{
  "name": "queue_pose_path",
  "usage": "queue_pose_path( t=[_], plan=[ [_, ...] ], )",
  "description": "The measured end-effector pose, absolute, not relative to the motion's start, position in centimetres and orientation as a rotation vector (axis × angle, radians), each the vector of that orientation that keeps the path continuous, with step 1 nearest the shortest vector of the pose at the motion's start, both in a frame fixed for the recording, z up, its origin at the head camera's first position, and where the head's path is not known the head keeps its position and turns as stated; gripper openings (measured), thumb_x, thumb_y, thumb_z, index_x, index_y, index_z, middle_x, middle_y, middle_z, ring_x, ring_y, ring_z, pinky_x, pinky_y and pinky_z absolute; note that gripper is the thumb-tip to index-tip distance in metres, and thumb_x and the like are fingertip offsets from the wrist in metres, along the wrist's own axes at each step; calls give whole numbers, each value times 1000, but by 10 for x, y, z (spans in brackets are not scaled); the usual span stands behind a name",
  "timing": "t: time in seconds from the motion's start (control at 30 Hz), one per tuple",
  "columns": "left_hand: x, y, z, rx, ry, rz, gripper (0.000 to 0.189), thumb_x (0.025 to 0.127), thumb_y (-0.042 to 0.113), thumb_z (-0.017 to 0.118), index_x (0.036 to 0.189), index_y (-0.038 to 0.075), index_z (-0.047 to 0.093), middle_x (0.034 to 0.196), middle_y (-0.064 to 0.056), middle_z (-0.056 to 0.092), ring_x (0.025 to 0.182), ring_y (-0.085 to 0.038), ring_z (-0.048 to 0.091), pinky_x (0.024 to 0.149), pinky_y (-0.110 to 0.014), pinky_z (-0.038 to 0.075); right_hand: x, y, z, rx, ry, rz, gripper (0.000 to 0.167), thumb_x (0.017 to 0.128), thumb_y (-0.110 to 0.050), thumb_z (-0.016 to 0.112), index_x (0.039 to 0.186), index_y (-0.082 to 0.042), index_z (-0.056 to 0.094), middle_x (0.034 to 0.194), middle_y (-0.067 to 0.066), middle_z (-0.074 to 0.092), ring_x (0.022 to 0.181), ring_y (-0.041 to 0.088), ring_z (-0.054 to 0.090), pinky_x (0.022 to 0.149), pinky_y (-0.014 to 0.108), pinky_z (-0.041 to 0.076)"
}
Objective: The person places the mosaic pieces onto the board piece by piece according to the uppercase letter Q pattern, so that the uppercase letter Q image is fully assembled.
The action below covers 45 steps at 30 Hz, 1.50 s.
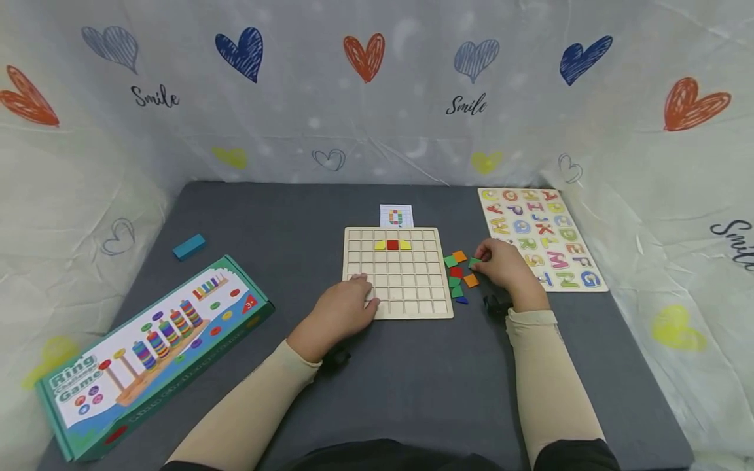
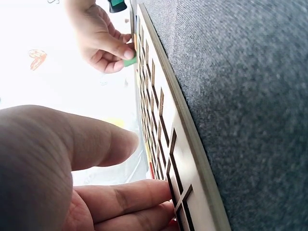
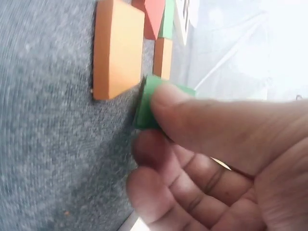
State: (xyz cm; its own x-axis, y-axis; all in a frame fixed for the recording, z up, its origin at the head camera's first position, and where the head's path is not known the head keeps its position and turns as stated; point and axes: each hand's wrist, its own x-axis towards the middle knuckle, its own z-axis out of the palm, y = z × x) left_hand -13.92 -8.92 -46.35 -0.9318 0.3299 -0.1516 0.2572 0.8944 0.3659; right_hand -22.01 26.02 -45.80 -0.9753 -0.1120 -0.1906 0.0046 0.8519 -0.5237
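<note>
A wooden grid board [image 1: 398, 273] lies flat mid-table, with a red tile [image 1: 392, 245] between two yellow tiles in its second row. My left hand [image 1: 344, 306] rests on the board's lower left part, its fingers fairly straight and touching the grid, as the left wrist view shows too. To the right of the board, my right hand [image 1: 505, 267] pinches a green tile [image 3: 144, 108] between thumb and fingers, just above the cloth. Beside it lie loose tiles: an orange tile [image 3: 120, 50], a red tile [image 1: 456, 271], a blue tile [image 1: 462, 300] and several green ones.
A small pattern card [image 1: 396, 214] with a coloured letter stands at the board's far edge. An alphabet board [image 1: 544, 242] lies at the right rear. On the left are a green ring game box [image 1: 156, 353] and a blue block [image 1: 189, 247]. Printed curtains hang around the table.
</note>
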Motion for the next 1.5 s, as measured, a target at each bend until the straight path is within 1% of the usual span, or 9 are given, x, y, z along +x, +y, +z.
queue_pose_path(
  t=[0.17,0.4,0.67,0.77,0.9,1.1,1.23,1.33,1.5],
  plan=[
    [-139,-89,-464,448,2849,511,33,109,34,64,119,6,77,159,-16,61,152,-29,55,119,-51,51,-223,249,-451,-95,2864,-841,10,105,-11,71,110,-3,67,101,17,66,87,32,60,78,43,50],
    [-139,-90,-465,451,2856,507,35,109,35,64,123,6,77,159,-15,61,152,-29,55,118,-51,52,-237,195,-441,-244,2818,-930,13,111,-13,64,119,-3,67,113,18,69,99,33,65,86,48,54],
    [-139,-88,-463,471,2837,550,37,109,34,65,127,4,76,157,-17,62,148,-33,59,115,-52,54,-242,146,-458,-395,2773,-916,6,110,-9,65,113,-6,68,109,14,70,96,29,65,86,45,54],
    [-138,-88,-464,482,2836,563,37,108,33,65,127,3,76,156,-18,63,147,-33,60,115,-52,54,-242,140,-460,-388,2782,-898,5,109,-9,66,111,-6,69,107,13,71,95,29,65,86,45,54],
    [-138,-89,-463,475,2850,564,33,108,33,66,122,4,77,156,-17,63,148,-32,60,115,-52,54,-244,136,-461,-380,2791,-874,4,109,-9,66,110,-7,69,106,12,71,94,29,65,86,44,55],
    [-139,-91,-463,466,2850,539,36,108,34,65,126,5,76,157,-17,62,148,-32,59,116,-52,53,-246,134,-462,-397,2797,-818,7,108,-9,68,110,-6,74,107,13,71,97,29,65,90,45,54],
    [-139,-91,-463,467,2852,537,34,108,34,66,123,5,77,157,-17,63,148,-32,59,115,-52,54,-246,133,-465,-387,2801,-817,9,107,-9,69,111,-5,75,109,13,69,99,29,64,91,45,54],
    [-139,-91,-463,469,2856,543,32,108,34,66,119,6,77,156,-16,63,148,-31,60,115,-51,54,-246,133,-466,-364,2801,-830,9,107,-9,69,110,-5,76,109,13,69,99,28,63,91,44,54],
    [-139,-91,-463,469,2856,556,33,108,34,66,120,5,77,156,-16,63,147,-32,60,114,-52,54,-246,132,-467,-363,2803,-845,8,106,-9,70,109,-5,76,104,12,72,94,27,64,88,42,54]
  ],
)
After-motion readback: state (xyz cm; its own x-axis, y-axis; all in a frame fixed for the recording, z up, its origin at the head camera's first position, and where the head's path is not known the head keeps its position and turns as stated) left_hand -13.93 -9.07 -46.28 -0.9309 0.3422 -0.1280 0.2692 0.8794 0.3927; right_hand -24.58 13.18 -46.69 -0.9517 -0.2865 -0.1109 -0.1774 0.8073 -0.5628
